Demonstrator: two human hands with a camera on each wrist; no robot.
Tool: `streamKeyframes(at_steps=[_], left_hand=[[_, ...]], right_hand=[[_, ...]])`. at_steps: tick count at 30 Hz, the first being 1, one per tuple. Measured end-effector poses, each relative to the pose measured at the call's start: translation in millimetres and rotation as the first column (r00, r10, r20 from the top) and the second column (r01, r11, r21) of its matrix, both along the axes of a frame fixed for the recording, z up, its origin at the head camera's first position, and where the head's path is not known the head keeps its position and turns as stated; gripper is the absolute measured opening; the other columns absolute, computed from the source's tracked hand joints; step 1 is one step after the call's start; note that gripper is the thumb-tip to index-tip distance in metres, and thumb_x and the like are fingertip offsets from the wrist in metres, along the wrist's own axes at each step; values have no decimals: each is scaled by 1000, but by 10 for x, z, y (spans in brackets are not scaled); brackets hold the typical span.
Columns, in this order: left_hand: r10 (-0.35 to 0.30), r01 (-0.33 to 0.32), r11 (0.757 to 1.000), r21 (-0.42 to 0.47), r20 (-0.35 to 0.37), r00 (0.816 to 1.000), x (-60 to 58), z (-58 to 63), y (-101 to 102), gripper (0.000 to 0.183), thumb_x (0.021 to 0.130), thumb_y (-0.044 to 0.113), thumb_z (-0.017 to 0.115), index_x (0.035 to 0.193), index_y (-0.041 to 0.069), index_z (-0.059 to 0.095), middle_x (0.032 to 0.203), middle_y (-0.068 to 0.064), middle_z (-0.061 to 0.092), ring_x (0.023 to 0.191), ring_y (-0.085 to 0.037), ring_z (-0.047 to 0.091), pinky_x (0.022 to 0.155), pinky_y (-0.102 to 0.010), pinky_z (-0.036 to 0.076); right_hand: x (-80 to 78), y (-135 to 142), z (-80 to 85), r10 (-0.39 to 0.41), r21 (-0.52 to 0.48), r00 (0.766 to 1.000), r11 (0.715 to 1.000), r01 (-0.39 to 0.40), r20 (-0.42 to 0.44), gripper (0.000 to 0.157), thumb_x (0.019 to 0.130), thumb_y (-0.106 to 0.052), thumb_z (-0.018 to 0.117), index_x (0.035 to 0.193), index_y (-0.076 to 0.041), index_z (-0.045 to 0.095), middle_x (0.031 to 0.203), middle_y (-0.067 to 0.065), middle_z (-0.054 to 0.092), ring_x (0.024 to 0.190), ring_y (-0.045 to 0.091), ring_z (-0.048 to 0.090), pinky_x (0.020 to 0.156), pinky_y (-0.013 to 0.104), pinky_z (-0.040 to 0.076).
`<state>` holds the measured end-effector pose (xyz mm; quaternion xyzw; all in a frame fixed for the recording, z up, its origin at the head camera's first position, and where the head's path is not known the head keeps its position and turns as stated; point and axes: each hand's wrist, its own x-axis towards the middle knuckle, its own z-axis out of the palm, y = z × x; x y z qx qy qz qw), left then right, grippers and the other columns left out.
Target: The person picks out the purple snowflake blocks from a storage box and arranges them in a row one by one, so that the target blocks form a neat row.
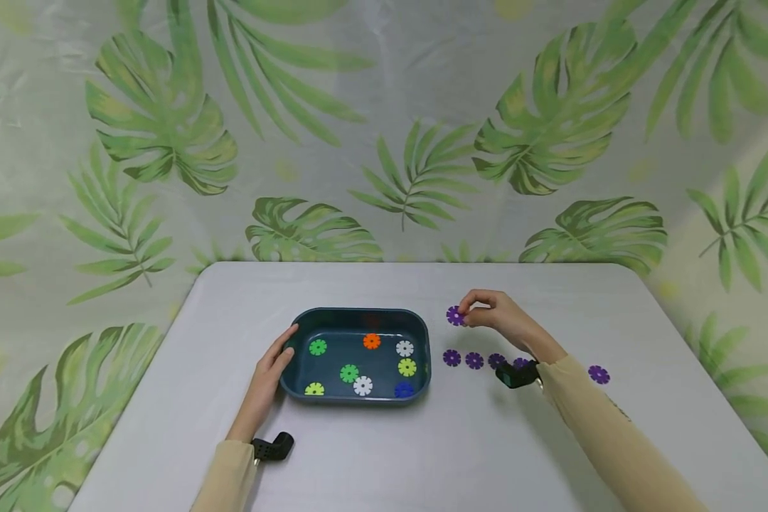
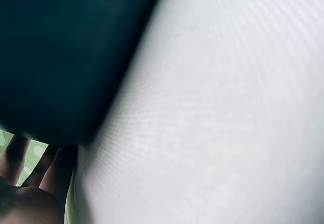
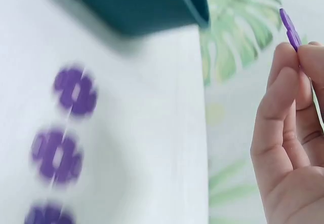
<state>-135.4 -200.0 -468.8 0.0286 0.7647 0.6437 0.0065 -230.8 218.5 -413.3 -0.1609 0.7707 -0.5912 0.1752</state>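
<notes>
My left hand (image 1: 270,371) holds the left side of a dark teal tray (image 1: 358,400), its thumb at the rim. In the left wrist view the tray's wall (image 2: 66,46) hides the fingertips. Thumb and fingers of my right hand (image 1: 496,316) pinch a purple snowflake disc (image 1: 454,316) above the table, right of the tray. Edge-on in the right wrist view, that disc (image 3: 290,29) sticks up from the fingertips. Below this hand several purple snowflake discs (image 1: 474,360) lie in a row, partly hidden by the wrist camera and sleeve.
Inside the tray lie loose discs: green (image 1: 318,347), orange (image 1: 372,341), white (image 1: 363,385), yellow-green (image 1: 407,367) and blue (image 1: 404,390). Another purple disc (image 1: 599,375) lies right of the right forearm. A leaf-patterned cloth (image 1: 409,178) hangs behind the white table (image 1: 371,462).
</notes>
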Motion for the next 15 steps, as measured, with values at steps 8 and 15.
streamKeyframes(at_steps=[8,15], left_hand=[[9,-9,1000,-8,16,1000,5,7,3,45,104,19,40,149,15,36,154,-3,27,143,-21,15,115,-47,13],[3,-3,1000,3,17,1000,-11,-14,-1,45,104,18,41,149,15,36,155,-3,27,143,-20,15,115,-46,13]], right_hand=[[214,830,-134,-127,-11,992,992,127,7,22,97,-6,53,110,11,53,105,4,55,91,12,58,85,21,49],[511,1541,-299,-249,-115,965,959,257,86,15,99,-5,49,106,-4,63,102,-4,58,90,7,58,82,17,50]])
